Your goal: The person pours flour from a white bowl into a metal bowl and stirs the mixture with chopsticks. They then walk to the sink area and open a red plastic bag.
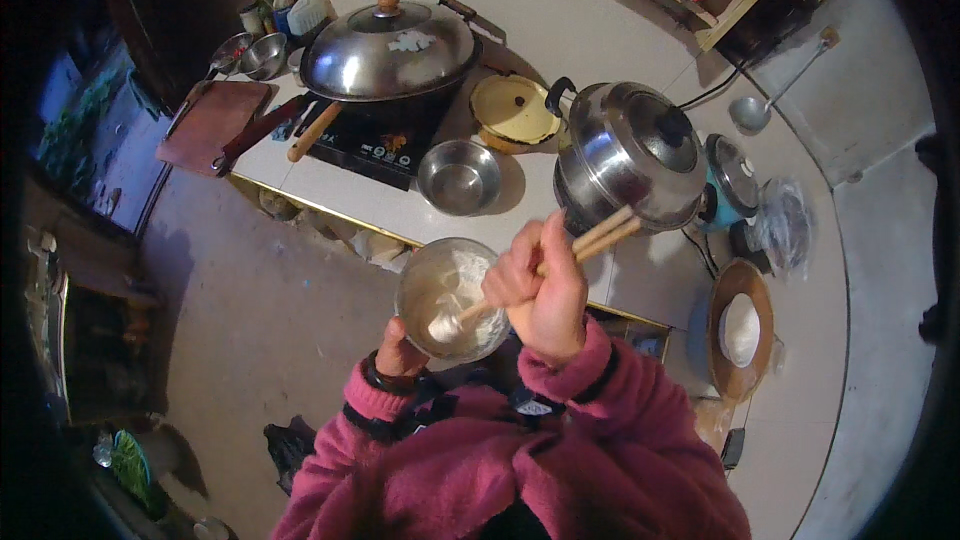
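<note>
My left hand [400, 351] holds a round mixing bowl [406, 289] by its lower left rim, just off the counter's front edge. In my right fist [541, 281] is a pair of wooden chopsticks [606, 234]; their thick ends point up to the right. Their lower ends reach into pale, sticky dough or batter [445, 324], with dry flour [471, 267] along the bowl's inner wall. The fingers beneath the bowl are hidden.
Beyond the bowl stand an empty steel bowl [459, 178], a yellow enamel basin [514, 108] and a lidded steel pot [630, 157]. A lidded wok [390, 52] sits on an induction cooker [375, 142]. Left lies a cutting board [214, 124]; right, a large basin [763, 330] holds a white bowl [741, 330].
</note>
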A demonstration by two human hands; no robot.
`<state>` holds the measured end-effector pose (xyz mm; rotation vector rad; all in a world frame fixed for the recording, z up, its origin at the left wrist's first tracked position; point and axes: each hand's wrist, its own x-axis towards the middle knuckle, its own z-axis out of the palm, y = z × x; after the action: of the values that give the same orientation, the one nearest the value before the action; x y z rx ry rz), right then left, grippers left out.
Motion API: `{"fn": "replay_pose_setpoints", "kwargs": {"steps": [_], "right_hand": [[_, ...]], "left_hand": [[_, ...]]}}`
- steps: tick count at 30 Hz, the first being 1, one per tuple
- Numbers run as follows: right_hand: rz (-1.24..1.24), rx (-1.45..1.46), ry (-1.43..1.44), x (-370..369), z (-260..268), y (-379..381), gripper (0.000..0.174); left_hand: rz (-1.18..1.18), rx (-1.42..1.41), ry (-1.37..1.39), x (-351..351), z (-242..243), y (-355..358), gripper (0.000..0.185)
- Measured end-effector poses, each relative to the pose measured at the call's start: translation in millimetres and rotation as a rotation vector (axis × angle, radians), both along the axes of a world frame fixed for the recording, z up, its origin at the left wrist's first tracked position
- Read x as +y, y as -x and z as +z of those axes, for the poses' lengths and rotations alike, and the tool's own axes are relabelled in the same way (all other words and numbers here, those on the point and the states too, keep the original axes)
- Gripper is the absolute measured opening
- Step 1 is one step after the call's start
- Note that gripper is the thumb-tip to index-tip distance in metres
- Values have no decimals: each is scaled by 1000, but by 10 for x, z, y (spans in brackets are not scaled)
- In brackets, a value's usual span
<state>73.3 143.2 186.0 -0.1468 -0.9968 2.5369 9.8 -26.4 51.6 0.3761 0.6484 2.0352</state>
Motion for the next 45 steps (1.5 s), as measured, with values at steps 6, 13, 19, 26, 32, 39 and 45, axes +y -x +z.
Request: {"fn": "replay_pose_setpoints", "kwargs": {"steps": [6,13,19,26,32,39,45], "right_hand": [[-218,-1,-150,-54,126,-2,48],[-172,-27,-271,-50,170,28,50],[220,5,-287,-80,183,41,49],[-35,-58,-226,-64,150,29,47],[-331,-74,-161,-85,202,62,48],[-63,-28,-94,-99,216,33,47],[-404,-237,-261,-47,-121,37,42]], "left_hand": [[112,-75,-3,15,-25,37,89],[-49,46,-44,44,-20,13,87],[-63,62,51,13,-76,47,94],[38,-118,-16,38,-49,45,92],[-88,-12,18,7,-34,53,95],[-25,30,-54,8,22,33,93],[180,49,-17,-14,169,149,97]]}}
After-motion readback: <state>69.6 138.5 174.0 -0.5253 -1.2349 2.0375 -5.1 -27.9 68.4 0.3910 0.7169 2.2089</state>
